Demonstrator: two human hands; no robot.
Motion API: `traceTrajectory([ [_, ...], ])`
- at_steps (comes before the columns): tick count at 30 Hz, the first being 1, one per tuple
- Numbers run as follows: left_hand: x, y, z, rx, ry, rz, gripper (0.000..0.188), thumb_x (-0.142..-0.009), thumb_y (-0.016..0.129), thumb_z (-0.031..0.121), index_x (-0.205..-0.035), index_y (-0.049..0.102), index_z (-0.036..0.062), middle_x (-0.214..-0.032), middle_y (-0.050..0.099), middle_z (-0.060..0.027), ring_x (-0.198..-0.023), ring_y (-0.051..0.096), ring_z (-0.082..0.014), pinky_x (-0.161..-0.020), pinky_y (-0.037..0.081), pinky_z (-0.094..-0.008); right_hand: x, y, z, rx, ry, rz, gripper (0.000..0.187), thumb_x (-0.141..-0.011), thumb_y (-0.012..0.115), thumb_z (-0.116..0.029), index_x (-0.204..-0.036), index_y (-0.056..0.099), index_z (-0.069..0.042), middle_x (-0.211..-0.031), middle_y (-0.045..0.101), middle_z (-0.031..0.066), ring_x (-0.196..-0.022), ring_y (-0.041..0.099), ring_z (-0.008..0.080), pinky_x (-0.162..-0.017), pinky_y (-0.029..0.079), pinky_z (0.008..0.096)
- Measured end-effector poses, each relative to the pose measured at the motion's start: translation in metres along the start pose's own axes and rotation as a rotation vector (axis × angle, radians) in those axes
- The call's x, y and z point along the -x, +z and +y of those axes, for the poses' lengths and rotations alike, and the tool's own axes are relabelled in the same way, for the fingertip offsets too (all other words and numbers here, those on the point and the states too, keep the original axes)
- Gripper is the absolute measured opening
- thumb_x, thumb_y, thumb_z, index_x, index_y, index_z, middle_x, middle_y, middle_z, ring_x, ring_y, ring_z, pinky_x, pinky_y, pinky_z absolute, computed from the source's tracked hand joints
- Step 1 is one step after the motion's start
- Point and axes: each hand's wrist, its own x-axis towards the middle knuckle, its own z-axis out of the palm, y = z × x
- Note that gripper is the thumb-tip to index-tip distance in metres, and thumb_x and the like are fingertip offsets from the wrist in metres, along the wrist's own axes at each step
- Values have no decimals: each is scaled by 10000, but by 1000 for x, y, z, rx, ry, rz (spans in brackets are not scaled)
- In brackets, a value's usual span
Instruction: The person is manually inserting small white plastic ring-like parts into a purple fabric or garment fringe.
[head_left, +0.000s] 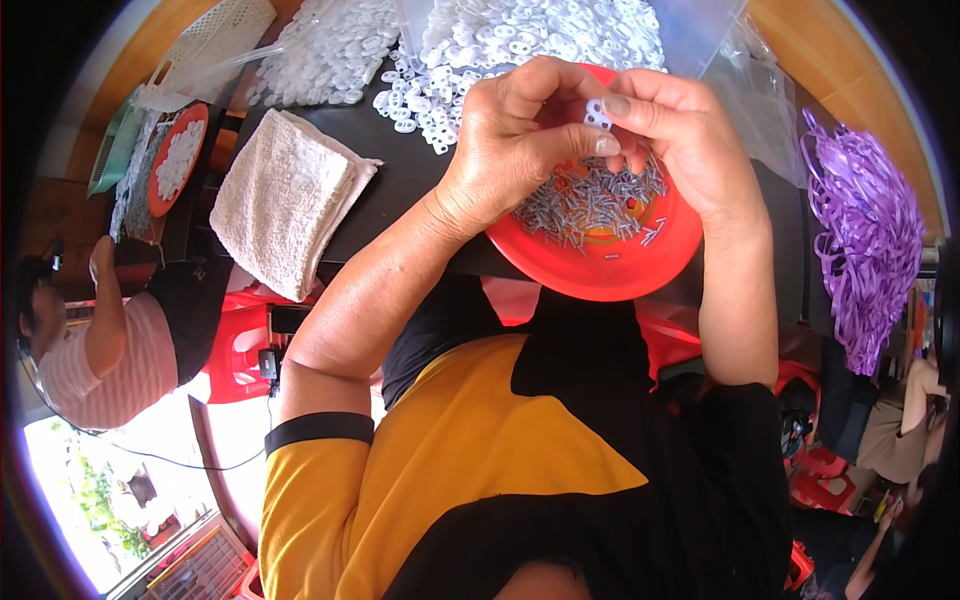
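Above a red plastic dish [590,285], my left hand [520,130] and my right hand [685,140] meet at a small white plastic piece with round holes [597,114]. My right thumb presses on its right side, and my left thumb tip lies at its lower edge. Both hands are closed in a pinch; the fingertips behind the piece are partly hidden. Many small grey metal pins [590,205] lie in the dish under my hands. Beyond my left hand is a loose heap of similar white pieces [425,105] on the dark table [370,215].
Clear bags of white pieces [330,50] line the table's far side. A folded beige towel [285,200] lies left, and a bundle of purple strips [865,230] hangs right. Another person [110,340] sits at far left near a red dish of white pieces [180,150].
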Motion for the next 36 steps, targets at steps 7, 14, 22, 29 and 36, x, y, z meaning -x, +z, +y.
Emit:
traceTrajectory([
  [7,1,-2,-1,-39,35,-6,243,-806,766,-3,-996,616,-19,-789,676,-74,-715,684,-125,-612,575,-253,2,3,0,-46,19,-42,236,-941,631,-254,-845,665,-41,-689,635,2,-569,584,65,-509,405,175],
  [14,3,-5,-2,-65,89,-24,245,-803,775,8,-981,609,-22,-777,686,-83,-707,696,-140,-636,586,-258,3,8,2,-168,21,-68,228,-945,630,-225,-835,653,-27,-689,625,12,-548,567,67,-489,381,178],
  [22,5,-6,1,-13,118,-22,277,-788,800,21,-1015,642,6,-863,684,-54,-769,658,-96,-707,538,-233,3,11,6,-252,14,-79,238,-948,633,-226,-856,659,-8,-687,616,21,-548,570,77,-480,371,181],
  [29,-3,-4,-6,149,43,13,216,-813,759,-15,-956,597,-17,-787,689,-96,-696,708,-154,-612,590,-265,-1,10,8,-337,-1,-41,266,-951,635,-243,-930,677,19,-689,617,32,-558,580,97,-502,392,199],
  [36,-4,-2,-4,-3,190,18,241,-801,764,-33,-979,601,-20,-824,669,-92,-705,685,-138,-601,583,-264,0,0,-1,-246,-8,-7,266,-947,639,-245,-960,692,15,-695,620,27,-573,579,110,-535,402,214],
])
